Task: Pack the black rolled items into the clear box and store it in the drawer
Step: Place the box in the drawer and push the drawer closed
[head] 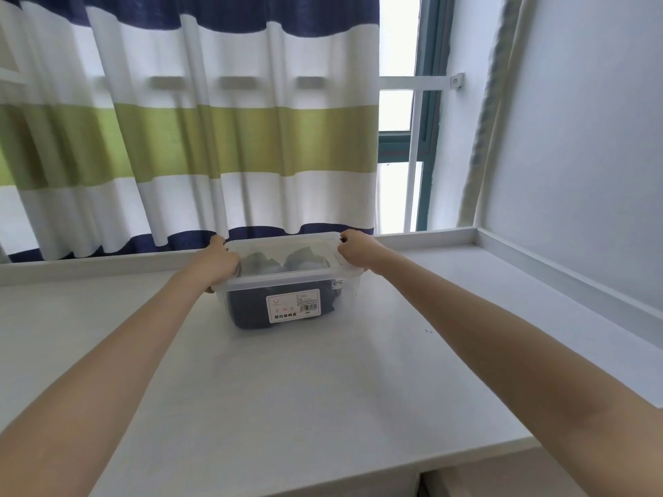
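While both arms reach out straight, the left hand [223, 259] and right hand [353, 250] grab the clear box [287, 281] at its 2 short ends, fingers curled tight around the rim under the lid [283, 256]. Box sits on the white counter [287, 382], toward the back, just in front of the striped curtain [201, 138]. Lid's on, and the black rolled items [247, 310] are packed inside, dark through the plastic. White label [293, 305] with a barcode faces the camera. Window [405, 113] off to the right.
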